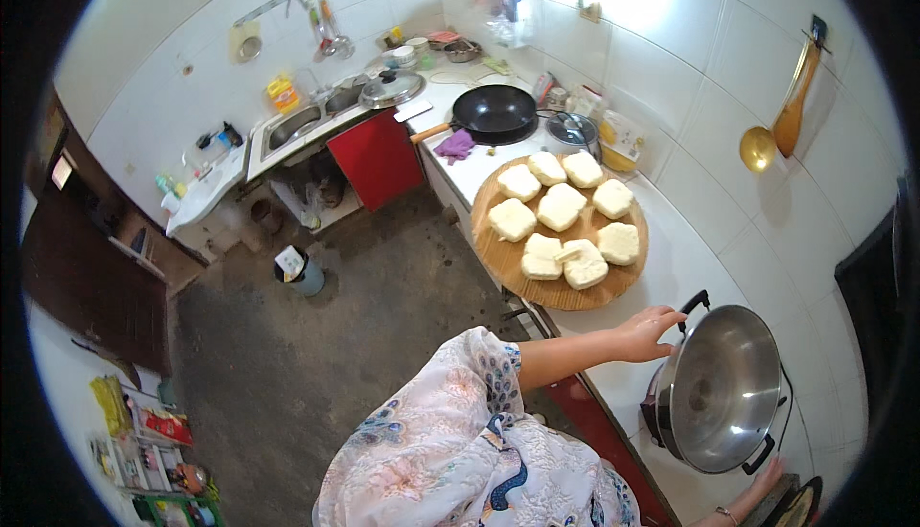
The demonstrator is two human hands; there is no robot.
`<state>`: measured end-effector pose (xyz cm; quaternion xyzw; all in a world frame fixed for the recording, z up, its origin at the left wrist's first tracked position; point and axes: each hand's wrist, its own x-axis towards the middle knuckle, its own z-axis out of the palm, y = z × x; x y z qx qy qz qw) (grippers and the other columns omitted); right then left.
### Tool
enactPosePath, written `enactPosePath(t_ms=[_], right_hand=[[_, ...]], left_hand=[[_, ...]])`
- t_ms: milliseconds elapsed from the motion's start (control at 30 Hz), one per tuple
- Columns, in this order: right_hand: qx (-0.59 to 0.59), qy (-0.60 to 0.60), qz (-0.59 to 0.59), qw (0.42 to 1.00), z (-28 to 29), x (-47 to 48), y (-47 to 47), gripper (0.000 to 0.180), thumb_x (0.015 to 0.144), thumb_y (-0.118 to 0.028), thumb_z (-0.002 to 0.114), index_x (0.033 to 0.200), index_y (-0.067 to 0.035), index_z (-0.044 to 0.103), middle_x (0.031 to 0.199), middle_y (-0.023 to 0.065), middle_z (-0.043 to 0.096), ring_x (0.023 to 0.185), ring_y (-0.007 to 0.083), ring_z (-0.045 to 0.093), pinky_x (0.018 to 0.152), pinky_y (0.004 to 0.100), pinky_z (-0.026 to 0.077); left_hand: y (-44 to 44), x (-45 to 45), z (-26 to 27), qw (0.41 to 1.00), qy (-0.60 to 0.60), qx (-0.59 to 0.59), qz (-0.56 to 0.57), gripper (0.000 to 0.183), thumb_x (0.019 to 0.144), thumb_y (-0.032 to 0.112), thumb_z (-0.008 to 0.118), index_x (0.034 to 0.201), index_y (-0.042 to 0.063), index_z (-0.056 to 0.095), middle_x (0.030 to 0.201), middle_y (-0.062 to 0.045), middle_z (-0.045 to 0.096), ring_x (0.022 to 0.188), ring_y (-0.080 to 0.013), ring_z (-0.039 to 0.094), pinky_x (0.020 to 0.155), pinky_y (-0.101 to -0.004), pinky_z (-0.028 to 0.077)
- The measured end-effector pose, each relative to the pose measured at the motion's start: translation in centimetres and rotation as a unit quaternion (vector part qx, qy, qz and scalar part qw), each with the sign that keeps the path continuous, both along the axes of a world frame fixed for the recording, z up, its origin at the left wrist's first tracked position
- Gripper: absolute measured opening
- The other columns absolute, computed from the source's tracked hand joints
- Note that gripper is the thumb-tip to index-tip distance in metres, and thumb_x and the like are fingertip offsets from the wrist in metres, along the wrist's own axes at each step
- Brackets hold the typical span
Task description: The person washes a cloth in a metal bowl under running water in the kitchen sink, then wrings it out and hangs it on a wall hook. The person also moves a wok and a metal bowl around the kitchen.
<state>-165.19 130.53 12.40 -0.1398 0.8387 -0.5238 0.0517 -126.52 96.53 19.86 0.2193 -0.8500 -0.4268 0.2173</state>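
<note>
A wide stainless steel pot (726, 390) with two black loop handles is at the right side of the counter, its inside bare. My left hand (650, 333) reaches to its upper handle (694, 306); fingertips meet the handle and the thumb lies by the rim, with a gap between them. Whether it grips is unclear. Close to the lower handle (759, 455) is my right hand (767, 482), its fingers partly hidden. Beyond my left arm, a round wooden board (496, 261) bears several thick, pale blocks that look like dough (560, 206).
A black wok (494, 111) with a wooden handle stands past the board, beside a purple cloth (454, 146). A glass-lidded pot (572, 130) is near the wall. Below the sink (293, 129), a red cabinet door (377, 160) hangs open. A bin (307, 279) stands on the floor.
</note>
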Motion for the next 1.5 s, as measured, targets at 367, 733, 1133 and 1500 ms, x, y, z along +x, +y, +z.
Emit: enactPosePath(t_ms=[367, 733, 1133, 1500], right_hand=[[0.014, -0.044, 0.014, 0.999, 2.0, 0.0, -3.5, 0.057, 0.087, -0.038, 0.048, 0.132, -0.006, 0.035, 0.132, 0.0081, 0.037, 0.101, 0.0182, 0.049, 0.078, 0.031, 0.041], [-0.203, -0.242, -0.034, 0.948, -1.9, -1.9, -2.0, 0.027, 0.087, -0.032, 0.053, 0.095, -0.008, 0.063, 0.059, -0.0051, 0.043, 0.053, 0.0069, 0.039, 0.05, 0.0226, 0.033], [-0.212, 0.056, 0.032, 0.975, 20.3, 16.9, -5.0, 0.034, 0.088, -0.023, 0.05, 0.107, 0.004, 0.056, 0.084, 0.0072, 0.052, 0.072, 0.0152, 0.047, 0.065, 0.0268, 0.04], [-0.383, -0.271, 0.344, 0.813, 24.2, 42.4, -25.9, 0.031, 0.094, -0.026, 0.041, 0.106, 0.001, 0.051, 0.063, -0.0035, 0.043, 0.051, 0.004, 0.038, 0.046, 0.016, 0.034]], left_hand=[[-1.8, -9.5, -3.9, 0.98, 0.091, 0.146, 0.105, 0.083, 0.074, 0.034, 0.063, 0.134, -0.003, 0.019, 0.132, -0.025, 0.031, 0.124, -0.0355, 0.029, 0.103, -0.0393, 0.025], [-4.7, -13.0, -6.1, 0.873, 0.123, 0.425, 0.205, 0.074, 0.072, 0.031, 0.064, 0.128, -0.006, 0.034, 0.119, -0.021, 0.048, 0.103, -0.0243, 0.05, 0.084, -0.0315, 0.04], [-4.4, 5.0, 6.6, 0.799, 0.333, 0.493, 0.083, 0.072, 0.076, 0.03, 0.064, 0.131, -0.002, 0.03, 0.09, -0.003, 0.048, 0.075, -0.01, 0.041, 0.065, -0.0232, 0.037], [-10.7, 45.4, 17.6, 0.706, 0.567, 0.399, 0.144, 0.042, 0.081, 0.018, 0.059, 0.117, 0.004, 0.042, 0.097, -0.005, 0.053, 0.08, -0.0137, 0.049, 0.068, -0.0246, 0.039]])
